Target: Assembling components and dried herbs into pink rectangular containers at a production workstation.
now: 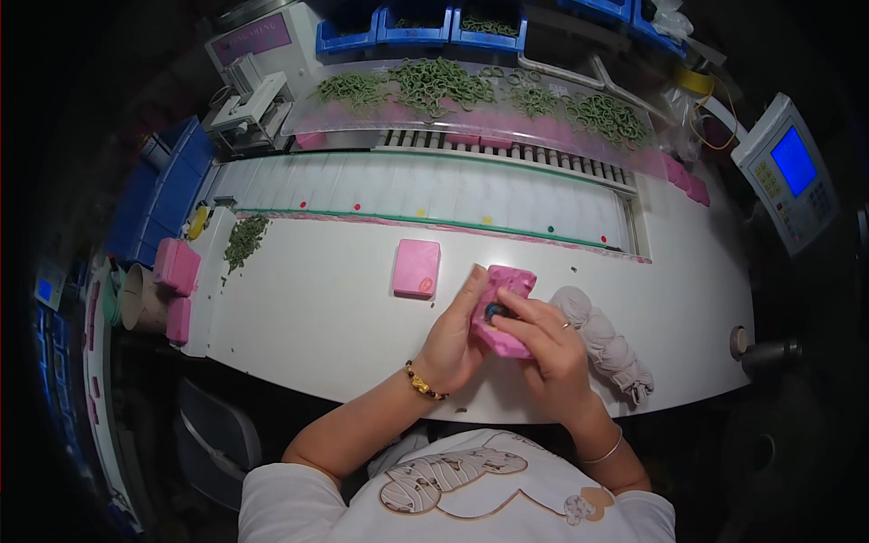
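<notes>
Over the near part of the white table, my left hand (pixel 451 337) holds a pink rubber mould (pixel 510 281) along its left side, thumb raised at its upper edge. The mould's upward face is uneven and hollowed. My right hand (pixel 552 353) closes on it from the right, fingertips pressed onto that face. A small dark blue round piece (pixel 494 310) shows beside those fingertips; whether it is part of the mould I cannot tell. Another pink block (pixel 417 268), smooth and rectangular with a red mark in one corner, lies flat on the table left of my hands.
A twisted grey-white cloth (pixel 605 344) lies to the right. Beyond runs a white tray strip (pixel 407 195) with coloured dots. Green rings (pixel 439 86) heap on a clear shelf. Green scraps (pixel 244 240) and stacked pink blocks (pixel 176 267) are left; a blue-screened panel (pixel 789 172) stands right.
</notes>
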The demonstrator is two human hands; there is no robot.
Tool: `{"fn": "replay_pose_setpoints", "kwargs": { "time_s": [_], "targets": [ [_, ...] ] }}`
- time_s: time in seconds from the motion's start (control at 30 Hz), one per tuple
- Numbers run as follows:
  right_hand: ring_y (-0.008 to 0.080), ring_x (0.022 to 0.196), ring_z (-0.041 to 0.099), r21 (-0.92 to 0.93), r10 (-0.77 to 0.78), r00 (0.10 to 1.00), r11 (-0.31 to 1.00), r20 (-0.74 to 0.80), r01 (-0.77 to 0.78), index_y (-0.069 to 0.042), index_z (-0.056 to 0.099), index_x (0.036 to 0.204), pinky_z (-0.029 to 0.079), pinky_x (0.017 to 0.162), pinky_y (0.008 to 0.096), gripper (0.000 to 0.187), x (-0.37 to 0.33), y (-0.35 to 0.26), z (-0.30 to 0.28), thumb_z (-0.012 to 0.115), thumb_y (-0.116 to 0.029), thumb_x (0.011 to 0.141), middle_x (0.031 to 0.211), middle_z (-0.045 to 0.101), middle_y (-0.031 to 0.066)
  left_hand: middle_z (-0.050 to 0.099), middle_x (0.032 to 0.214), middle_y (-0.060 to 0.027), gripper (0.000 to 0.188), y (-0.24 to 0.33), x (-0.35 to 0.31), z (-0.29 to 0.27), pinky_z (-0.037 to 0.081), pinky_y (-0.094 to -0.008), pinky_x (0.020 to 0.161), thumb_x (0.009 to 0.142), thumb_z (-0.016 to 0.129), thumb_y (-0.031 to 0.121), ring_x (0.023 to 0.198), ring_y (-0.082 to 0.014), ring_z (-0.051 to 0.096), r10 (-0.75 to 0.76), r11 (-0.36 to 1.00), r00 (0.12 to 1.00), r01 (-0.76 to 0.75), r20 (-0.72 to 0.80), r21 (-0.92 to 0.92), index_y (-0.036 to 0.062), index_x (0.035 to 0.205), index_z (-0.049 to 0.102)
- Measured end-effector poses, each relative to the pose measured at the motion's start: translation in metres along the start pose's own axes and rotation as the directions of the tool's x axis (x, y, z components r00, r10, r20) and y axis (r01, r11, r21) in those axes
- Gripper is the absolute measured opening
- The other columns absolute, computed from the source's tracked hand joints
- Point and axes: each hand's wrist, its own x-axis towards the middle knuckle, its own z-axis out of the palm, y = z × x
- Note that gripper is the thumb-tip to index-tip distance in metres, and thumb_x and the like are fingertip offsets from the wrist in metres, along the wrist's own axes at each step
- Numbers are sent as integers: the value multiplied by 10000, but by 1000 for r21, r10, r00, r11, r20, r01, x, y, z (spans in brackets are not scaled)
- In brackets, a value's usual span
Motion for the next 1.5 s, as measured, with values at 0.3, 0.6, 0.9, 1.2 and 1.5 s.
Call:
{"fn": "replay_pose_setpoints", "kwargs": {
  "time_s": [0.3,0.6,0.9,1.2,1.5],
  "targets": [
    [207,1129,607,-288,-150,989,946,10,147,-40,670,1116,429,935,354,326,-15,-15,13,592,-83,803,1184,662,68,640,847,-71,679,12,3,10,547,-261,680,996,324,581,726,-128,625,-163,977,983,172,-84,125,-25,1165,579],
    [302,1105,596,-512,67,997,856,-26,-71,-80,583,1275,440,935,380,525,-28,7,-46,714,-140,771,1306,562,147,673,870,-119,595,20,-1,2,551,-322,582,1006,299,455,633,-173,638,-163,937,979,192,-120,292,-42,1145,594],
    [298,956,619,-573,110,987,819,120,-21,-156,631,1259,504,772,364,605,-20,11,-70,671,35,686,1277,569,172,677,876,-148,530,5,-2,10,549,-335,591,991,309,385,643,-182,638,-199,805,966,256,-163,535,-40,1132,593],
    [230,769,614,-480,-178,955,834,235,274,-201,666,1219,524,736,311,489,3,-15,-43,596,-89,748,1312,575,182,664,785,-127,420,31,-12,18,507,-311,649,1008,331,263,742,-160,645,-82,433,996,73,-41,899,-69,1063,583],
    [262,882,647,-523,-221,966,844,-133,121,-177,711,1148,534,721,321,428,14,-35,-44,680,-106,727,1294,587,179,675,838,-127,442,15,-3,15,543,-308,634,996,344,327,685,-178,647,8,983,947,51,-323,174,-29,992,604]
  ]
}}
